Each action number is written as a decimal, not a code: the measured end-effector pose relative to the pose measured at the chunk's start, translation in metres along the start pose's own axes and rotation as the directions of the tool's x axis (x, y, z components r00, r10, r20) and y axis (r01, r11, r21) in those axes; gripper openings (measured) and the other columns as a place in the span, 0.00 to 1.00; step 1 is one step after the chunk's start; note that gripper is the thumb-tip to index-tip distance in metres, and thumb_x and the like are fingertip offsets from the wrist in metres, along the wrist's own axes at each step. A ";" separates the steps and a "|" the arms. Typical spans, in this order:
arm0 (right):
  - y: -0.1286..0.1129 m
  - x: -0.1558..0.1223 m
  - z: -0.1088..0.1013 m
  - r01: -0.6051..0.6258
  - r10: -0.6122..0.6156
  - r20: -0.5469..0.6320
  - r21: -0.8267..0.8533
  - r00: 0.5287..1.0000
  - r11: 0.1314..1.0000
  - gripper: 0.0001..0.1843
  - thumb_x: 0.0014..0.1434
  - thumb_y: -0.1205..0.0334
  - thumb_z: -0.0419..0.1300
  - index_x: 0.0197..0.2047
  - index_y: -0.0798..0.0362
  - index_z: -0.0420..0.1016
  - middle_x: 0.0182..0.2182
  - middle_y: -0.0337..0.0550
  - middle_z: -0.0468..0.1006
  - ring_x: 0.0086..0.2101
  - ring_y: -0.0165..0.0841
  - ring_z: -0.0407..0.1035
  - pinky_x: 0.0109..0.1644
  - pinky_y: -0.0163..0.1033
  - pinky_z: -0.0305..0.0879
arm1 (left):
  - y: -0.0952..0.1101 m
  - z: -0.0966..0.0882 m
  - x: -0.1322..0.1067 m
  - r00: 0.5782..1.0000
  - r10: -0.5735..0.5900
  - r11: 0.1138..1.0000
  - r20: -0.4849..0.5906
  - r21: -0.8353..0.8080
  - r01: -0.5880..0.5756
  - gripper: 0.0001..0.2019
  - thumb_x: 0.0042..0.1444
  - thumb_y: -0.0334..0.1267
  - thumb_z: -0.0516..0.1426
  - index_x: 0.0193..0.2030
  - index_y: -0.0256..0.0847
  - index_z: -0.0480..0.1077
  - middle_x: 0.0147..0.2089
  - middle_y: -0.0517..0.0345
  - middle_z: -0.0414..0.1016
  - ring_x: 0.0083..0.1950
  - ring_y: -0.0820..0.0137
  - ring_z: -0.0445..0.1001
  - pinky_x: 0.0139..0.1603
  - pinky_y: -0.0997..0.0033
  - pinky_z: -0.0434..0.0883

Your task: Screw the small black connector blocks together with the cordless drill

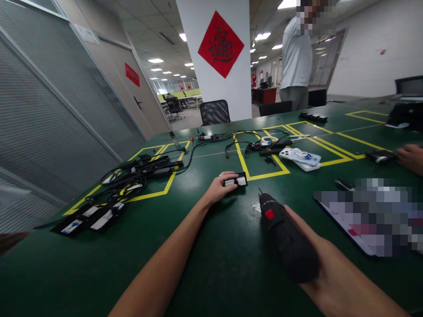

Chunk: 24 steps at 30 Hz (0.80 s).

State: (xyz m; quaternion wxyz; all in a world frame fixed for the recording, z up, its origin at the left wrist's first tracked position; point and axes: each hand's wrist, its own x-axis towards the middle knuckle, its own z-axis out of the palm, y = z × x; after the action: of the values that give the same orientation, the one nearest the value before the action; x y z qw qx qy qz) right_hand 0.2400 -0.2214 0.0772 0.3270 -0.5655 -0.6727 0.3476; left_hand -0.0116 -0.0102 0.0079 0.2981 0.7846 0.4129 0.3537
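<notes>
In the head view my left hand [222,186] reaches to the middle of the green table, its fingers closed over a small black case with white labels [242,179]. The case's near side is partly covered by my fingers. My right hand [317,251] grips a black cordless screwdriver [280,237] with a red switch. Its thin bit points away from me, to the right of the case and apart from it. A small clear scrap [256,206] lies on the table just left of the tool.
Black cables and labelled modules [142,171] pile up at the left. Stacked white phones [300,158] lie by tools inside yellow tape outlines. A tablet [350,229] is at right, near another person's hand [411,158]. A person in a white shirt [297,57] stands behind the table.
</notes>
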 end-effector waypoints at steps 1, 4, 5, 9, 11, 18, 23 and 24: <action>-0.001 -0.001 0.003 0.000 0.001 0.030 -0.037 1.000 0.999 0.39 0.52 0.67 0.57 0.66 0.43 0.50 0.57 0.44 0.68 0.56 0.41 0.62 0.58 0.47 0.59 | 0.001 0.000 -0.002 1.000 0.013 1.000 -0.018 0.015 -0.012 0.20 0.52 0.43 0.58 0.53 0.44 0.69 0.60 0.51 0.61 0.60 0.62 0.62 0.60 0.60 0.62; -0.003 0.002 0.019 -0.044 0.077 0.116 -0.270 0.990 0.962 0.48 0.51 0.66 0.58 0.69 0.46 0.36 0.53 0.52 0.69 0.47 0.46 0.70 0.49 0.50 0.66 | 0.006 -0.001 -0.010 0.992 0.081 0.986 -0.092 0.153 -0.066 0.24 0.52 0.47 0.58 0.56 0.45 0.66 0.63 0.51 0.57 0.63 0.61 0.58 0.64 0.57 0.58; -0.004 0.004 0.026 -0.058 0.113 0.131 -0.365 0.985 0.929 0.50 0.50 0.65 0.59 0.69 0.48 0.35 0.51 0.54 0.70 0.43 0.47 0.73 0.45 0.50 0.68 | 0.008 -0.002 -0.013 0.987 0.116 0.971 -0.107 0.220 -0.090 0.25 0.50 0.48 0.59 0.56 0.45 0.66 0.63 0.51 0.57 0.63 0.60 0.57 0.64 0.55 0.56; -0.016 0.018 0.055 -0.032 0.117 0.113 -0.569 0.987 0.822 0.54 0.44 0.63 0.65 0.69 0.55 0.40 0.50 0.63 0.69 0.37 0.50 0.74 0.39 0.50 0.69 | 0.013 -0.003 -0.019 0.960 0.261 0.877 -0.096 0.440 -0.195 0.28 0.47 0.49 0.61 0.55 0.45 0.66 0.60 0.49 0.60 0.63 0.58 0.56 0.64 0.52 0.56; -0.025 0.025 0.069 -0.035 0.108 0.092 -0.579 0.990 0.815 0.54 0.44 0.61 0.65 0.68 0.58 0.40 0.47 0.64 0.70 0.35 0.50 0.74 0.37 0.50 0.69 | 0.014 -0.002 -0.019 0.948 0.311 0.832 -0.070 0.502 -0.236 0.27 0.47 0.49 0.61 0.54 0.44 0.66 0.58 0.48 0.62 0.61 0.59 0.59 0.62 0.52 0.59; -0.048 0.031 0.089 -0.023 0.061 0.042 -0.599 0.997 0.800 0.52 0.46 0.53 0.65 0.67 0.65 0.46 0.39 0.63 0.76 0.32 0.48 0.75 0.33 0.46 0.69 | 0.013 0.003 -0.015 0.943 0.332 0.774 -0.030 0.580 -0.254 0.21 0.50 0.41 0.60 0.52 0.42 0.66 0.52 0.48 0.66 0.54 0.60 0.64 0.56 0.55 0.64; -0.060 0.066 0.061 0.026 -0.057 -0.032 -0.616 0.998 0.787 0.35 0.60 0.49 0.52 0.64 0.61 0.53 0.38 0.58 0.77 0.34 0.47 0.74 0.34 0.49 0.68 | 0.016 0.006 -0.014 0.953 0.302 0.764 -0.020 0.604 -0.230 0.18 0.53 0.39 0.57 0.51 0.40 0.66 0.49 0.48 0.67 0.52 0.60 0.65 0.54 0.56 0.64; -0.060 0.081 0.057 0.041 -0.089 -0.048 -0.615 0.995 0.787 0.30 0.62 0.50 0.50 0.62 0.58 0.56 0.40 0.55 0.77 0.37 0.45 0.74 0.37 0.48 0.68 | 0.017 0.006 -0.014 0.954 0.299 0.763 -0.020 0.606 -0.226 0.18 0.54 0.39 0.56 0.51 0.40 0.66 0.49 0.48 0.67 0.52 0.60 0.65 0.54 0.57 0.64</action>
State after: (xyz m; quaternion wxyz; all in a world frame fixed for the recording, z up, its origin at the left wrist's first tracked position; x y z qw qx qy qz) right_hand 0.1488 -0.1543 0.0998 0.1624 -0.6298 -0.7556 0.0779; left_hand -0.0049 -0.0315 0.0133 -0.0409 0.8664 0.4056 0.2884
